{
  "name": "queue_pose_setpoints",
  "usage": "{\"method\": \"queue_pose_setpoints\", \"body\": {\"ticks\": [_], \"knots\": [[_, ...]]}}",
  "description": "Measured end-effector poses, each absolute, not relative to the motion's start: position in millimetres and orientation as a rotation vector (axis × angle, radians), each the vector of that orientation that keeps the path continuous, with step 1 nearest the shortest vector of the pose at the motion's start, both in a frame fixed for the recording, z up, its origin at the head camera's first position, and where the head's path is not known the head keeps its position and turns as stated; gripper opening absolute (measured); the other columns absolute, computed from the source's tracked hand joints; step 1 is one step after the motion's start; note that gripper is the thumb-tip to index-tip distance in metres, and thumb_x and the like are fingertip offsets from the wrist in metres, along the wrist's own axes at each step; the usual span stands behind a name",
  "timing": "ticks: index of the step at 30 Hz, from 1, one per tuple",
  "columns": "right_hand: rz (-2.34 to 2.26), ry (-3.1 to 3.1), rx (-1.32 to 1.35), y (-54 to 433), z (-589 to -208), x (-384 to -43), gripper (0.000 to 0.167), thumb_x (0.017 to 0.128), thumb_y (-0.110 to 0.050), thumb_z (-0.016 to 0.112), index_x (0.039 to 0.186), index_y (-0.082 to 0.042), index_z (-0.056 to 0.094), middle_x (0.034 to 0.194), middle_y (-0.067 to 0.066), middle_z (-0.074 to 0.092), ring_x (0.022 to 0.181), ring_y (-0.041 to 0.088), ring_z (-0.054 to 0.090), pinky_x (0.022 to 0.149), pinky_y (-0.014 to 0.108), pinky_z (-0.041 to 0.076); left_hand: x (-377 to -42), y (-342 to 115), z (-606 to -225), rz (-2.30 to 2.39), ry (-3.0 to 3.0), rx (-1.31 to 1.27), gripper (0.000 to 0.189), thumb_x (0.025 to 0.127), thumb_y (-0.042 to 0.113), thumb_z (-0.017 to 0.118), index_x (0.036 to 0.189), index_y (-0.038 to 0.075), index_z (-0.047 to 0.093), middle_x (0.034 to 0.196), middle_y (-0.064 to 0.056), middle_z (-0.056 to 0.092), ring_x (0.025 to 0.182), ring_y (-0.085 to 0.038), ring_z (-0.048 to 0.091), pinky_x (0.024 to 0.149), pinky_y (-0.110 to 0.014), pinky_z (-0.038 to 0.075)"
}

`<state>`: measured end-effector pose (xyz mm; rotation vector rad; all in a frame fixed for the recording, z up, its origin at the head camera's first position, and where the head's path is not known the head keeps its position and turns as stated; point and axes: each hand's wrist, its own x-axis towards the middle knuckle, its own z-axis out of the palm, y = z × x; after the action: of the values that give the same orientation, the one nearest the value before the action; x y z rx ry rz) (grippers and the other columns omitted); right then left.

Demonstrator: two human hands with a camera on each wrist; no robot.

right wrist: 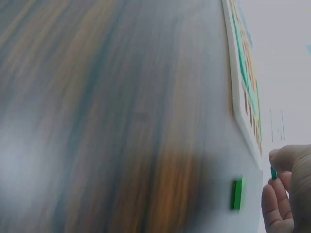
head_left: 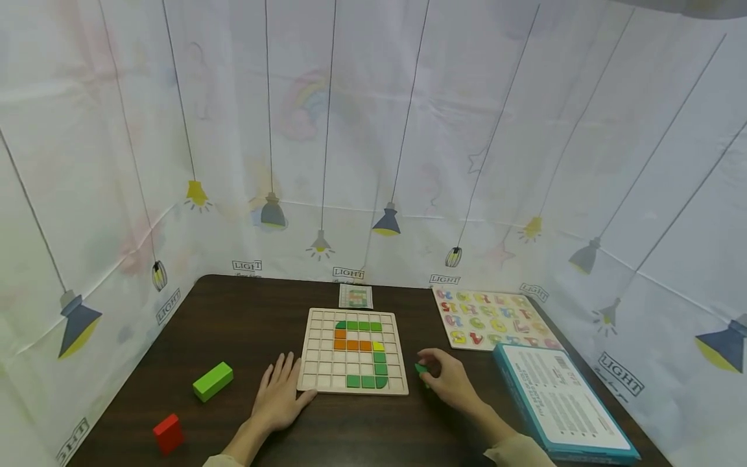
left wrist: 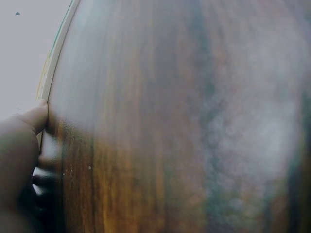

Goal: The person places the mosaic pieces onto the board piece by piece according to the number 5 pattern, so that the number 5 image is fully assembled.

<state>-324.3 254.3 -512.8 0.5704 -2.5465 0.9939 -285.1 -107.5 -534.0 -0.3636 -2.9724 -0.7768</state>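
Observation:
A wooden grid board (head_left: pixel 318 355) lies on the dark table, with green, orange and yellow tiles set in several of its squares. My left hand (head_left: pixel 277 397) rests with spread fingers beside the board's lower left corner; in the left wrist view the thumb (left wrist: pixel 36 118) touches the board's edge. Right of the board, my right hand (head_left: pixel 449 381) pinches a small green tile (right wrist: pixel 273 172) between thumb and fingers. Another green tile (right wrist: pixel 237 194) lies on the table beneath that hand. Behind the board is a small card (head_left: pixel 356 296) printed with a coloured grid pattern.
To the left lie a light green block (head_left: pixel 213 381) and a red block (head_left: pixel 168 434). At the right are a colourful number board (head_left: pixel 496 318) and a blue-edged box (head_left: pixel 569 399), which overlaps its near edge. A patterned white curtain (head_left: pixel 362 130) hangs around the table.

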Motion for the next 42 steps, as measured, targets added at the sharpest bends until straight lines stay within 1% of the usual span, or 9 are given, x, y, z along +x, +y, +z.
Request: {"method": "queue_pose_setpoints", "body": {"ticks": [4, 9, 11, 14, 20, 32, 42], "knots": [[1.028, -2.527, 0.668, 226, -510, -327, 0.035, 0.076, 0.005, 0.073, 0.109, -0.002, 0.063, 0.089, 0.000, 0.064, 0.076, 0.011, 0.059, 0.064, 0.027, 0.051, -286, -108, -534, -0.773, -2.976, -0.359, 0.078, 0.094, 0.050, 0.051, 0.147, -0.002, 0.027, 0.153, -0.024, 0.017, 0.141, -0.040, 0.008, 0.111, -0.054, 0.003], [1.079, -2.515, 0.817, 189, -507, -329, 0.034, 0.080, 0.005, 0.070, 0.112, 0.000, 0.061, 0.091, 0.006, 0.063, 0.081, 0.017, 0.060, 0.067, 0.033, 0.053, -287, -108, -535, -0.785, -2.942, -0.376, 0.077, 0.094, 0.047, 0.053, 0.146, -0.004, 0.028, 0.152, -0.026, 0.018, 0.140, -0.041, 0.008, 0.111, -0.055, 0.003], [1.075, -2.535, 0.872, 176, -508, -329, 0.033, 0.081, 0.003, 0.069, 0.113, 0.001, 0.061, 0.092, 0.006, 0.063, 0.084, 0.019, 0.060, 0.069, 0.033, 0.054, -286, -108, -535, -0.796, -2.927, -0.381, 0.076, 0.094, 0.045, 0.054, 0.145, -0.005, 0.029, 0.151, -0.027, 0.018, 0.140, -0.042, 0.009, 0.111, -0.055, 0.003], [1.035, -2.573, 0.934, 159, -511, -329, 0.033, 0.083, 0.000, 0.069, 0.114, 0.001, 0.060, 0.094, 0.004, 0.063, 0.085, 0.018, 0.059, 0.070, 0.030, 0.052, -286, -108, -536, -0.786, -2.932, -0.372, 0.076, 0.093, 0.045, 0.054, 0.145, -0.004, 0.029, 0.151, -0.026, 0.019, 0.140, -0.041, 0.010, 0.111, -0.055, 0.004], [1.020, -2.581, 1.002, 133, -513, -329, 0.033, 0.082, 0.000, 0.070, 0.114, 0.001, 0.061, 0.093, 0.004, 0.064, 0.084, 0.018, 0.060, 0.068, 0.026, 0.051, -287, -108, -537, -0.766, -2.937, -0.367, 0.077, 0.093, 0.047, 0.053, 0.146, -0.003, 0.029, 0.152, -0.025, 0.019, 0.141, -0.040, 0.009, 0.111, -0.054, 0.004], [1.001, -2.595, 1.026, 114, -515, -328, 0.031, 0.080, -0.002, 0.070, 0.111, -0.005, 0.062, 0.091, 0.001, 0.064, 0.082, 0.011, 0.060, 0.069, 0.022, 0.051, -288, -108, -542, -0.786, -2.921, -0.367, 0.077, 0.093, 0.048, 0.053, 0.146, -0.003, 0.029, 0.152, -0.025, 0.019, 0.141, -0.040, 0.009, 0.111, -0.054, 0.003], [0.951, -2.593, 1.058, 111, -514, -329, 0.034, 0.079, -0.004, 0.072, 0.111, -0.002, 0.062, 0.090, 0.001, 0.066, 0.081, 0.011, 0.060, 0.069, 0.023, 0.051, -288, -109, -539, -0.757, -2.925, -0.378, 0.077, 0.094, 0.048, 0.052, 0.146, -0.004, 0.029, 0.152, -0.025, 0.019, 0.141, -0.040, 0.010, 0.111, -0.054, 0.004]]}}
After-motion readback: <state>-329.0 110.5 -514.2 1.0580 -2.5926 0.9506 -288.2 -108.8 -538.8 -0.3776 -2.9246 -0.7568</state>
